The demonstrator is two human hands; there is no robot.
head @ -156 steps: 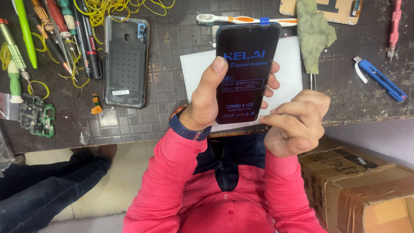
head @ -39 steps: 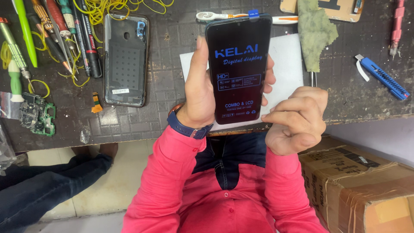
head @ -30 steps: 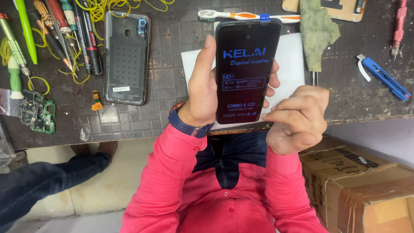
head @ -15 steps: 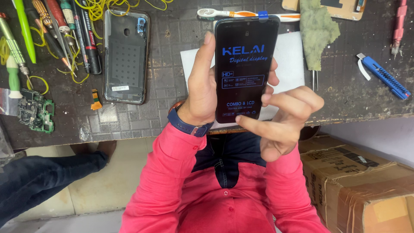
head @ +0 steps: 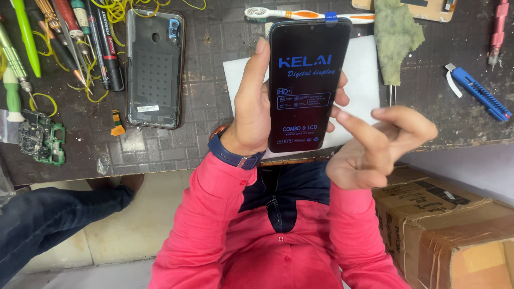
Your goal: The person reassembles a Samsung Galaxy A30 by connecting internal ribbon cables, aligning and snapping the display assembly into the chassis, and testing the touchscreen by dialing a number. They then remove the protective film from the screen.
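Right hand (head: 375,144) newly unclenched; one phone screen (head: 306,85).

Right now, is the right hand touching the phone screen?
Apart. In the head view, the right hand hangs beside the black phone screen, its pointing finger short of the edge; the left hand holds it.

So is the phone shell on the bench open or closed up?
Open: the phone shell lies alone, its bare inside facing up, no screen fitted.

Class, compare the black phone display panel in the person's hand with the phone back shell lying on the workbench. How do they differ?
The display panel is held upright in the left hand; the back shell lies flat, untouched. The panel is glossy black with printed film; the shell is an open grey frame with holes. Both are phone-shaped.
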